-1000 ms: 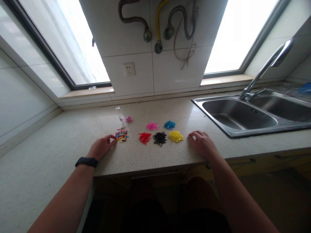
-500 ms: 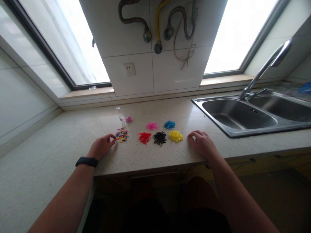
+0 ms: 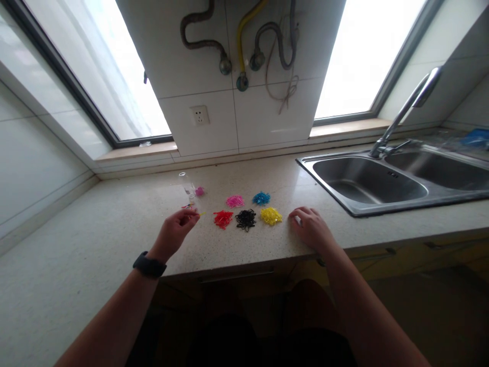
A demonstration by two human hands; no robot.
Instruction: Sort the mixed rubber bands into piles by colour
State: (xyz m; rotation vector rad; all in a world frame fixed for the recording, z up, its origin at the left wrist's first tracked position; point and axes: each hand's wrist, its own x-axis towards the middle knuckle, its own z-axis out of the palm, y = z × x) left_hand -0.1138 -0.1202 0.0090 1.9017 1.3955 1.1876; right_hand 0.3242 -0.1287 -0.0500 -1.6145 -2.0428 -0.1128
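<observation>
My left hand [image 3: 174,229] hovers just above the counter [image 3: 114,214], with finger and thumb pinched together over a mixed-colour pile of tiny bands [image 3: 188,206] that it mostly hides. What the pinch holds is too small to name. To the right lie sorted little heaps: red [image 3: 222,219], black [image 3: 245,219], yellow [image 3: 271,216], pink [image 3: 234,201] and blue [image 3: 261,198]. My right hand [image 3: 311,229] rests on the counter right of the yellow heap, fingers loosely spread and holding nothing.
A small clear vial [image 3: 187,184] lies behind the mixed pile, with a pink cap-like bit [image 3: 199,191] next to it. A steel double sink [image 3: 367,183] with a tap [image 3: 405,109] fills the right. The counter's front edge runs just below my hands. A black band [image 3: 148,265] circles my left wrist.
My left hand has lifted off the counter and moved right, over the mixed pile, in a pinch. The view shifted slightly. My right hand stayed in place.
</observation>
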